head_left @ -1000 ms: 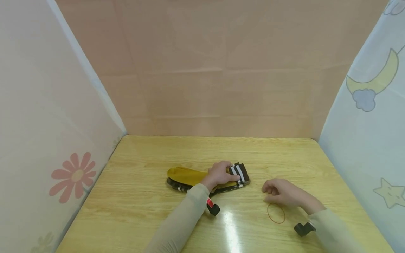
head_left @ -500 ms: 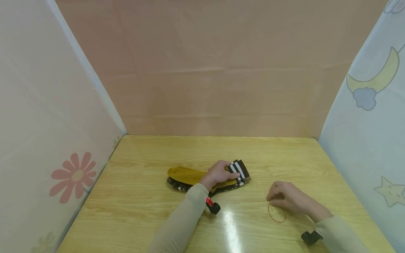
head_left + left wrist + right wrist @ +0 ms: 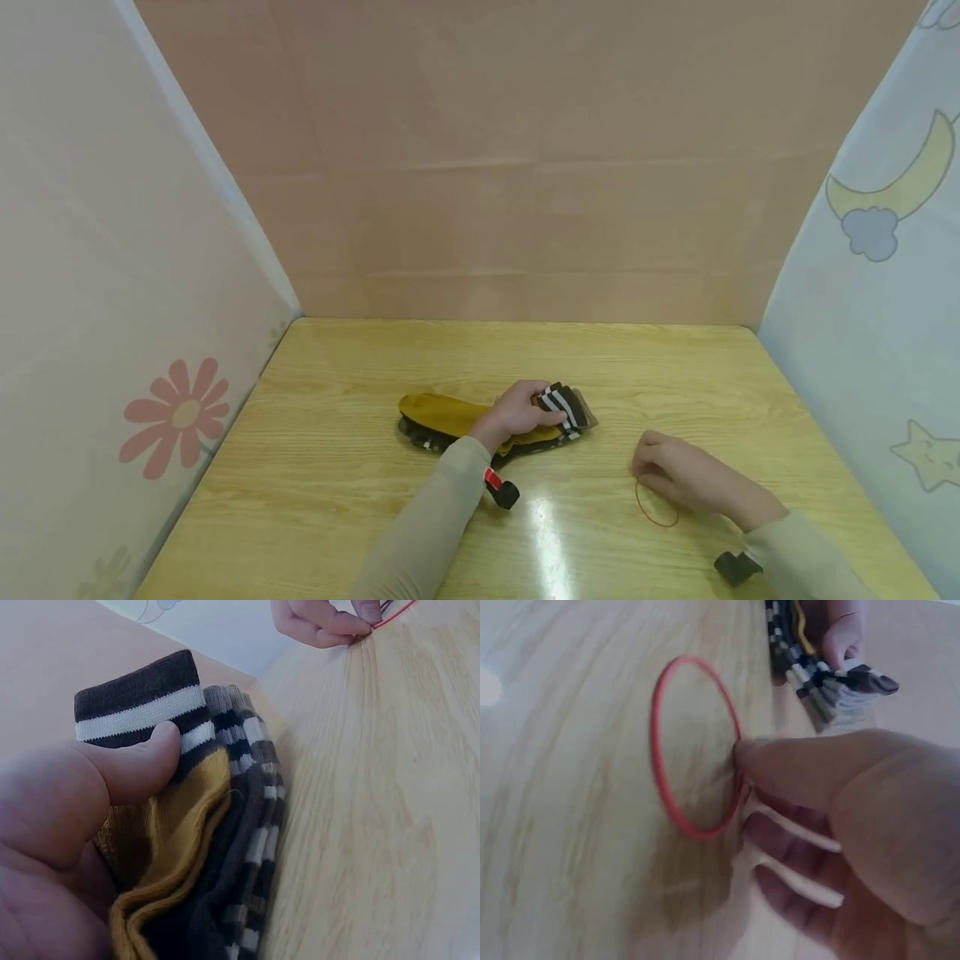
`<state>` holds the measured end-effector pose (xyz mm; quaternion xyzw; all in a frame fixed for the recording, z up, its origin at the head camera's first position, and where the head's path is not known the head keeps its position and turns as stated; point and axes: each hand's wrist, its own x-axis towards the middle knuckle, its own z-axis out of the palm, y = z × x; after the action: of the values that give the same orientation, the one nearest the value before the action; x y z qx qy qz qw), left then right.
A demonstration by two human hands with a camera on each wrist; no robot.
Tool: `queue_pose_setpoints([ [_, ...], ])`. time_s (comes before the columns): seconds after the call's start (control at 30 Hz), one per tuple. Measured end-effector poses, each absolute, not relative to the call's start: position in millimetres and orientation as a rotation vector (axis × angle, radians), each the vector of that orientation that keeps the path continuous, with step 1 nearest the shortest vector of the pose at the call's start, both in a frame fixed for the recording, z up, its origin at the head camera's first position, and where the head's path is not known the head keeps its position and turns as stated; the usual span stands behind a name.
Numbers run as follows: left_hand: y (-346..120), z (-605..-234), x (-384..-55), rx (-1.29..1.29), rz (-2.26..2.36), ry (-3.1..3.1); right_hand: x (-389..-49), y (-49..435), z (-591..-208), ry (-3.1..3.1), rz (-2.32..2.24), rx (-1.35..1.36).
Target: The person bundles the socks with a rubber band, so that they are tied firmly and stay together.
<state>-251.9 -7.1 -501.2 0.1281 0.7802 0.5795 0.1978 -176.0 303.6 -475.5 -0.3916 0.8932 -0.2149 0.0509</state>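
Observation:
Toward the table's middle, my left hand [image 3: 517, 412] grips a stack of socks, its thumb lying over the striped cuff. The upper sock is mustard [image 3: 438, 411] with a black-and-white cuff [image 3: 142, 712]. Beneath it lies a dark sock with pale checks [image 3: 259, 817], partly covered. Off to the right, my right hand [image 3: 678, 471] pinches the edge of a thin red rubber band [image 3: 657, 742] between thumb and fingers. That loop stands tilted up from the wood in the right wrist view. The left hand's other fingers are hidden behind the socks.
A wood-grain table [image 3: 337, 500] carries everything. A brownish sheet [image 3: 525, 208] rises behind its far edge. White printed sheets flank it, with a red flower [image 3: 180, 414] on the left and a yellow moon [image 3: 900, 187] on the right.
My right hand has come down to the red rubber band and now pinches it, where before it hovered beside it. The left hand stays on the socks, whose cuffs have shifted slightly.

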Motion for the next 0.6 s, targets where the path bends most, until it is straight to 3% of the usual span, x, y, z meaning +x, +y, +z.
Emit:
queue_pose_setpoints([
  [0.23,-9.2,-501.3,-252.4,0.369,1.647,2.143,-178.8,304.0,-479.0,2.733,-0.716,-1.393],
  [0.6,-10.1,-504.3,-253.6,0.397,1.686,2.077,-174.5,295.3,-477.2,2.738,-0.627,-1.175],
])
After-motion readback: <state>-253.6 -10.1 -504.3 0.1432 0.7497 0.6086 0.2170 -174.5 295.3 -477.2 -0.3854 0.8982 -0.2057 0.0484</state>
